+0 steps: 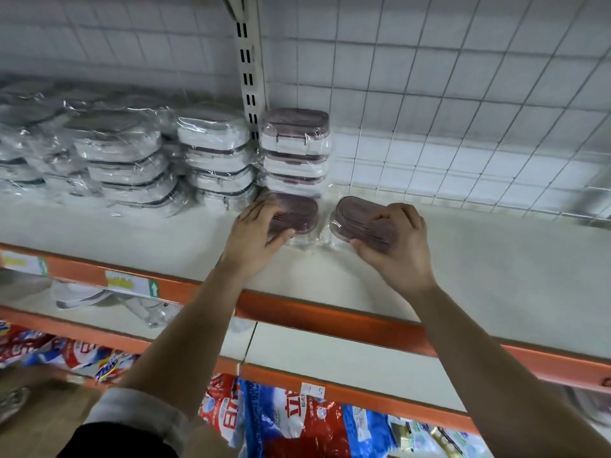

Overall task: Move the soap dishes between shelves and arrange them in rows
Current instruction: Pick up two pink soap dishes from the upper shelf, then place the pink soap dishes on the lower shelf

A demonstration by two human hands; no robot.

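Soap dishes hang low over the upper shelf (496, 259), just before the mauve stack (296, 150): left dish (297, 211) under the left hand (256, 233), right dish (350, 216) in the right hand (396, 242), fingers (403, 213) clamped round each. Seat both flat, parallel, nearly touching; the slippery wrap may slide.

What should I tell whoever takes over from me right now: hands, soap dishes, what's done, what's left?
Left hand grips a mauve-lidded soap dish in front of the mauve stack.
Right hand grips a second mauve dish, tilted, beside it.
Done: the mauve stack stands at the back of the upper shelf, next to grey-lidded stacks.
To do: set both held dishes in a row; wrapped items on the shelf below probably follow.
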